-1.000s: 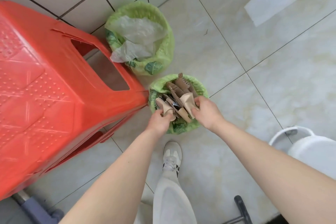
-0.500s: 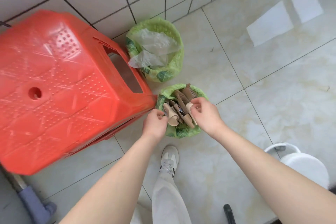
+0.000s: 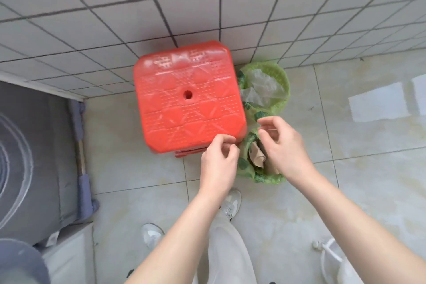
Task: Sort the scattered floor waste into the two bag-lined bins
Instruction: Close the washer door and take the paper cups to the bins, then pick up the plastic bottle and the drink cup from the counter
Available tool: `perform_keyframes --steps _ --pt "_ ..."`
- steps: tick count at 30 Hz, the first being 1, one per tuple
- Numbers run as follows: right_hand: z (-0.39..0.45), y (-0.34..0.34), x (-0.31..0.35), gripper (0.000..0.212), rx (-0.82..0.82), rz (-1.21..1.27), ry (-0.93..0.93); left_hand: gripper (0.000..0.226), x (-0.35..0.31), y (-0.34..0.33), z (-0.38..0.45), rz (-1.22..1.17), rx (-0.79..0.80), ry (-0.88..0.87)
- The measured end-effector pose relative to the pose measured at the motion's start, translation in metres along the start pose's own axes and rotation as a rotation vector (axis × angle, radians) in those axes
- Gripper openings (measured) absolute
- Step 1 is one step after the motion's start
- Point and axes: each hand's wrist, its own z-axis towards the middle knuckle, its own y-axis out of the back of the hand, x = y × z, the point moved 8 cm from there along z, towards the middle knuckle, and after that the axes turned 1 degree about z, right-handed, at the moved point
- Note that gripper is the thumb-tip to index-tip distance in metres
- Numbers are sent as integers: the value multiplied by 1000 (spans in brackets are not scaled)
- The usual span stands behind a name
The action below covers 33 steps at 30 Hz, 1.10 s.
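Note:
Two small bins lined with green bags stand by the tiled wall, right of a red stool. The far bin holds crumpled clear plastic. The near bin holds brown cardboard pieces, partly hidden behind my right hand. My left hand hovers at the stool's front corner, fingers curled with nothing in them. My right hand hangs above the near bin, fingers spread and empty.
The red plastic stool stands against the wall, touching both bins. A grey machine and a mop handle fill the left side. A white bucket sits at the bottom right. My feet in white shoes stand behind the bins.
Both hands have let go of the cardboard and lifted out of the near bin. My view has risen and swung left, so the stool now shows from above.

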Motion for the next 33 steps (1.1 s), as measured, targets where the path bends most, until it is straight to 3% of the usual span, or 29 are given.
perform_keyframes --steps 8,21,33 --pt "-86 -65 161 21 129 -132 291 16 7 178 -82 -156 -259 -4" --pt "-319 -258 375 22 425 -171 513 18 84 513 -276 -159 -745 -43" --pt "-502 -385 553 25 732 -177 951 20 160 692 -478 -292 -1268 -15"
